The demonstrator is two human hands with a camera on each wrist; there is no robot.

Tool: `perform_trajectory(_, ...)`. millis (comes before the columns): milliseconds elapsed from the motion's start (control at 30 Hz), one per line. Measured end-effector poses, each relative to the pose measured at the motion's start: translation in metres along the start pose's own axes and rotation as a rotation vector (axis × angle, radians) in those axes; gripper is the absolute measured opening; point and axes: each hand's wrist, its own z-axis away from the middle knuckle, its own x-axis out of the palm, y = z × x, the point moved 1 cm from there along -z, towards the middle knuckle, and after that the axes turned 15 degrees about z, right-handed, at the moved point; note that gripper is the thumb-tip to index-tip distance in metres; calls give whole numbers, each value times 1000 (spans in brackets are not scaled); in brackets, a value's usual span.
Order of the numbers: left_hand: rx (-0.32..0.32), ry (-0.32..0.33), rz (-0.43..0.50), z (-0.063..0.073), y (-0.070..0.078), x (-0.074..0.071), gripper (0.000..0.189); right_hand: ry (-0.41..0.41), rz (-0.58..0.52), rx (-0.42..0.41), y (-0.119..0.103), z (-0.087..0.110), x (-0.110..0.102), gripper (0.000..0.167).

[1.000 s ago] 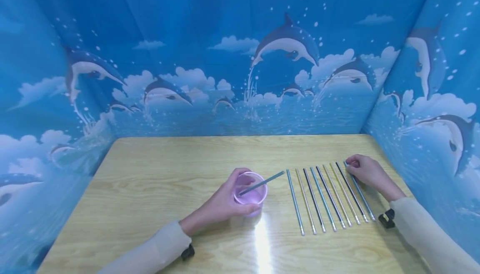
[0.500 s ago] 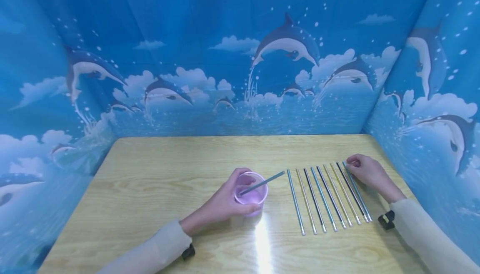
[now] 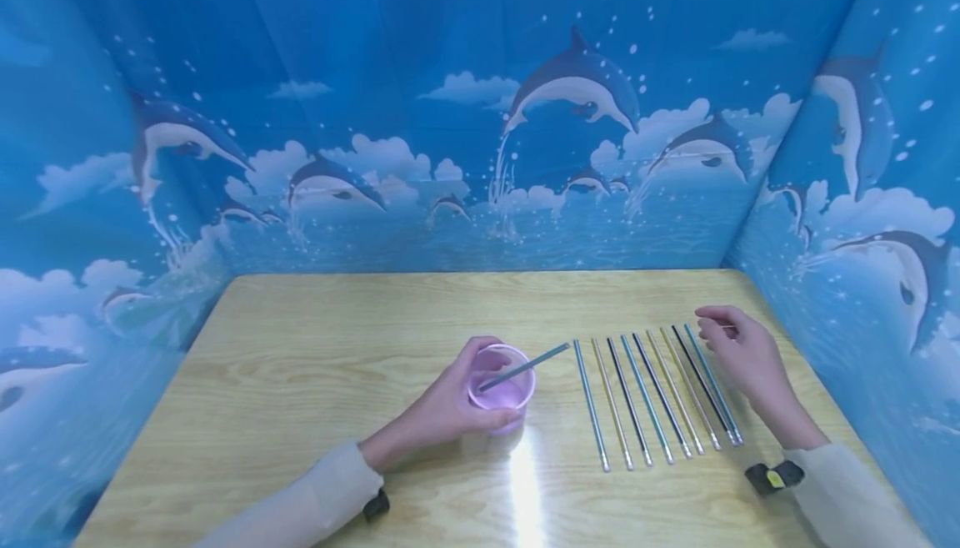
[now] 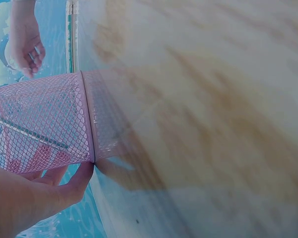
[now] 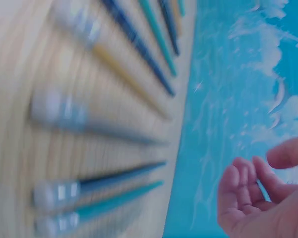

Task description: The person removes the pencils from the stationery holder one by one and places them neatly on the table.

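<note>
My left hand (image 3: 446, 410) grips a pink mesh pencil cup (image 3: 501, 399), fingers around its far side and thumb on the near side. In the left wrist view the mesh wall (image 4: 44, 109) shows upright on the table. One greyish pencil (image 3: 536, 359) leans in the cup, its end sticking out to the right. Beside the right end of a row of pencils hovers my right hand (image 3: 748, 360), fingers loosely bent and nothing held. Nearest to it lies a teal pencil (image 3: 713, 384), close alongside a dark pencil (image 3: 695, 369). The right wrist view shows the curled fingers (image 5: 231, 183) apart from the pencils.
Several more pencils, blue, gold and dark, lie side by side between cup and right hand, eraser ends toward me. The wooden table (image 3: 315, 348) reaches back to a blue dolphin-print curtain (image 3: 420, 156), which also hangs at both sides.
The rightmost teal pencil has shifted left, closer to the dark one. My right hand has let go of it and drawn off to the right. The left hand and cup stay put.
</note>
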Motion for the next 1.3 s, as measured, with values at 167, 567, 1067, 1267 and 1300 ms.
perform_trajectory(167,-1,-1,-5,0,0,0,94,81,-225,3,-24,18,-1,33)
perform_trajectory(567,-6,-2,-1,0,-3,-2,94,-14,-609,-88,-95,54,33,18)
perform_trajectory(1067,16,-20,12,-2,-4,-1,96,-214,-640,-132,-148,66,77,37)
perform_trajectory(1267,13,-19,6,-1,-5,-3,96,-201,-597,-109,-155,64,81,28)
perform_trajectory(1300,13,-20,7,-1,-4,-3,96,-194,-593,-103,-155,64,81,26)
